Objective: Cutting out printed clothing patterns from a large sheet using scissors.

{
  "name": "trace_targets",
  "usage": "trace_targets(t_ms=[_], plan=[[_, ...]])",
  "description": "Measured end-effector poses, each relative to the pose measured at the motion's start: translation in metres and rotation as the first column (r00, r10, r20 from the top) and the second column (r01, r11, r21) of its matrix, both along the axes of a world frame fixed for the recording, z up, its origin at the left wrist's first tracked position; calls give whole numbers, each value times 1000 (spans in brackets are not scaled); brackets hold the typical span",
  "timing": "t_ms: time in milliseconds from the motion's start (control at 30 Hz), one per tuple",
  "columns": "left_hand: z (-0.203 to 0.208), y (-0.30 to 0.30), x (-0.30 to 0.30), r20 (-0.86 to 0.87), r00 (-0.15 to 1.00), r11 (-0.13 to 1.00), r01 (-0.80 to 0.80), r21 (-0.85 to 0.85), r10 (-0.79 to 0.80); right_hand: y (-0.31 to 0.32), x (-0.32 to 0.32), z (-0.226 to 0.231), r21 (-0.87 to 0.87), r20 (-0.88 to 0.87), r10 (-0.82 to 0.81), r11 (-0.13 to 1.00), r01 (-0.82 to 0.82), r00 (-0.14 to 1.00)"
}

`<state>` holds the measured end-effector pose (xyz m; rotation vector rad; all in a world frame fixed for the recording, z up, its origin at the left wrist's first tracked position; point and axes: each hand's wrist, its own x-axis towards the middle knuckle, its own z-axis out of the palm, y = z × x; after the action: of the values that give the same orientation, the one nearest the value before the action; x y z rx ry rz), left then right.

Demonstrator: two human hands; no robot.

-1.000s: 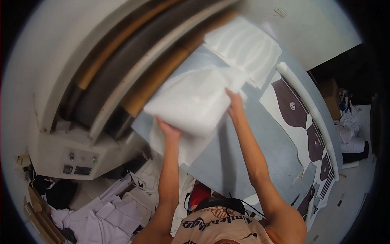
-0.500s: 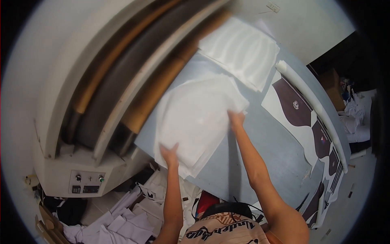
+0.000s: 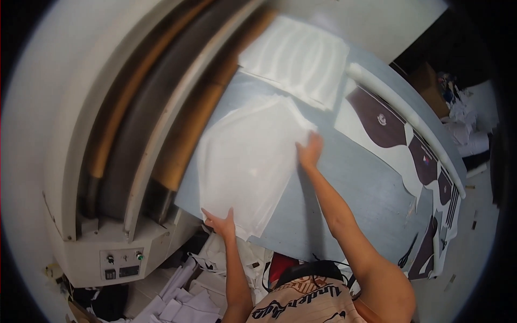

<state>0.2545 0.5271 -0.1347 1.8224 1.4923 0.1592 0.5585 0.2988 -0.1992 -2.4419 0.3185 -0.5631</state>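
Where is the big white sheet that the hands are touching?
In the head view, the white sheet lies flat on the grey table, beside the machine's rollers, between the left hand and right hand.

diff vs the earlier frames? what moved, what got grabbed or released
The white fabric piece, bunched and lifted a second ago, now lies spread flat on the grey table, close to the machine's rollers. The left hand has slid to its near corner, the right hand to its far-right edge; both press flat on it, no grip. The white stack and the dark-patterned pieces stayed put.
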Motion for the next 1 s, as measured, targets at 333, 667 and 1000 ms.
trace_targets(t_ms=[333,667,1000], plan=[[-32,-59,3,-227,609,531,783,324,-760,-20,-12,28,-132,-356,606,721,-680,712],[-76,-16,42,-247,715,399,603,691,-654,-150,-230,43,28,-339,584,790,-612,738],[-73,122,184,-455,456,337,885,320,-765,-370,-445,45,-163,-471,7,982,-95,882]])
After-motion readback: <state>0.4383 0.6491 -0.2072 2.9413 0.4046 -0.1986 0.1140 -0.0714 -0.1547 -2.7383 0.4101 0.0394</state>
